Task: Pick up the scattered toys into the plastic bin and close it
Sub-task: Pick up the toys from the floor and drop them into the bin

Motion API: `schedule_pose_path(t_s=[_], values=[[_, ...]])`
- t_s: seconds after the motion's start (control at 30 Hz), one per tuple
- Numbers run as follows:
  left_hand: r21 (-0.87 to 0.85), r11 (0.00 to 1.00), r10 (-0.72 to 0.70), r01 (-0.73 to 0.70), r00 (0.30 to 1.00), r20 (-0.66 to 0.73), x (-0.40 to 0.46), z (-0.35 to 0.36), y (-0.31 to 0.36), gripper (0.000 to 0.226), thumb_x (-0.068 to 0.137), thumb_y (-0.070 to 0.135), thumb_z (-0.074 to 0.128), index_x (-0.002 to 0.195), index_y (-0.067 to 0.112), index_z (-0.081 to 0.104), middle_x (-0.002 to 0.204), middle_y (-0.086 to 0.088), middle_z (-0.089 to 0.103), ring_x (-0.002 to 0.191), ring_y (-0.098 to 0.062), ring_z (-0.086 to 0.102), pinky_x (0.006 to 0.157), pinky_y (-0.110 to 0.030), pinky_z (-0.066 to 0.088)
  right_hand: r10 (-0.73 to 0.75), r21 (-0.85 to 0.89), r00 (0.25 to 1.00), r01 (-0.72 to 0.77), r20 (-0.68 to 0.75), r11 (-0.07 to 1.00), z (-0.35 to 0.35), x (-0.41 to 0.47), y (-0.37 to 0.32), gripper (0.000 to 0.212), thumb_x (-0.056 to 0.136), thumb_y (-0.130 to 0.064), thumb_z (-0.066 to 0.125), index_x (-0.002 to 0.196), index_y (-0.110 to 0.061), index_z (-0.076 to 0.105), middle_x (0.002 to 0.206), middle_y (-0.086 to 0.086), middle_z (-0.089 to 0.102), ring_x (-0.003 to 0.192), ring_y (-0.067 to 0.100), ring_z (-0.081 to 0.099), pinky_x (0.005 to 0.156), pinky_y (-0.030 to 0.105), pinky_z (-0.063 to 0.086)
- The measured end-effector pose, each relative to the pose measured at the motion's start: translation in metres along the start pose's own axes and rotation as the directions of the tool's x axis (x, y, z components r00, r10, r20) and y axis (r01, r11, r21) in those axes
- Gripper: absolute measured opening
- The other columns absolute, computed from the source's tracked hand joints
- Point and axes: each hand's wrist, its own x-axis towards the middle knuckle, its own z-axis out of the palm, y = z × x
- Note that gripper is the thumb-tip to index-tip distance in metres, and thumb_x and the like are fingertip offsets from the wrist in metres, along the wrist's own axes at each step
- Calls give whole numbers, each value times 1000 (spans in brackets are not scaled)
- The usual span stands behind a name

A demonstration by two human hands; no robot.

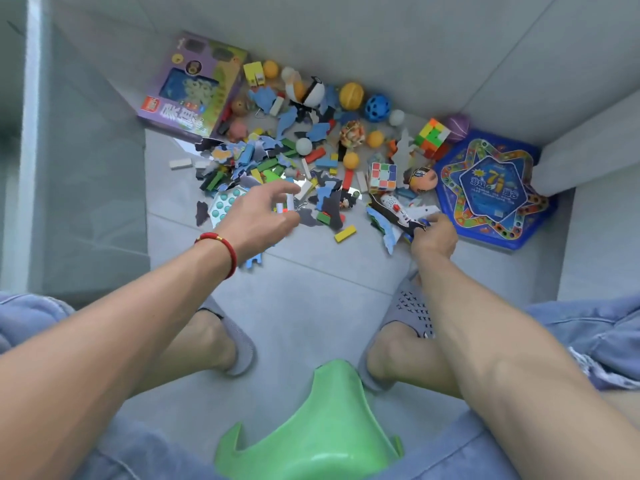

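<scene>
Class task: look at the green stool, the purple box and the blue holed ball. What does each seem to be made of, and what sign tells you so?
Green stool: probably moulded plastic, smooth with a soft sheen and rounded edges.
Purple box: likely printed cardboard, with flat panels and folded edges.
Blue holed ball: looks like rubber or soft plastic, matte, pierced with round holes; which one is unclear.

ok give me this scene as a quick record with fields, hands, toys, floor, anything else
left hand: left hand pinches a small white block over the pile
right hand: right hand grips a toy space shuttle
toy pile: blocks, balls, foam pieces on the tiled floor
boxes: purple toy box far left, blue star game board right
cubes: two puzzle cubes
near: green plastic stool
</scene>
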Motion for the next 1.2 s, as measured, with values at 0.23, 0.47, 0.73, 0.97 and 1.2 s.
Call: schedule_pose_path(t_s=[0.23,0.47,0.73,0.97,1.2], values=[[54,999,-9,8,1000,29,-6,11,2,49,88,27,61,136,37,54,138,3,57,122,-19,56,85,-29,52,19,-65,997,-14,73,998,4,3,1,49,83,-20,80,124,-9,55,131,14,55,121,34,54,95,38,44],[88,996,-35,31,998,43,-18,8,3,48,90,25,58,137,33,54,136,2,60,121,-20,57,92,-34,53,-32,-38,994,36,104,999,3,-1,5,43,77,-26,82,112,-21,56,115,7,63,116,30,55,93,40,48],[51,998,-49,47,998,48,-33,8,15,45,92,23,55,136,29,55,133,-1,61,116,-24,59,89,-34,52,-103,53,991,99,87,994,-12,-12,8,25,84,-9,70,108,-16,72,114,4,71,107,24,64,88,27,49],[-151,972,-168,179,982,82,-37,29,-5,30,91,25,61,121,29,66,121,-5,65,102,-20,65,91,-40,57,-45,688,876,-343,479,639,-23,-70,-14,30,82,-1,76,110,-6,67,99,16,75,79,23,72,75,35,58],[-736,609,-372,294,926,62,-29,35,-12,18,98,19,60,109,5,63,101,-15,72,83,-33,74,76,-46,63,-377,512,515,-145,770,847,-10,-142,-61,28,88,-28,76,110,-11,70,97,5,76,88,22,72,78,33,54]])
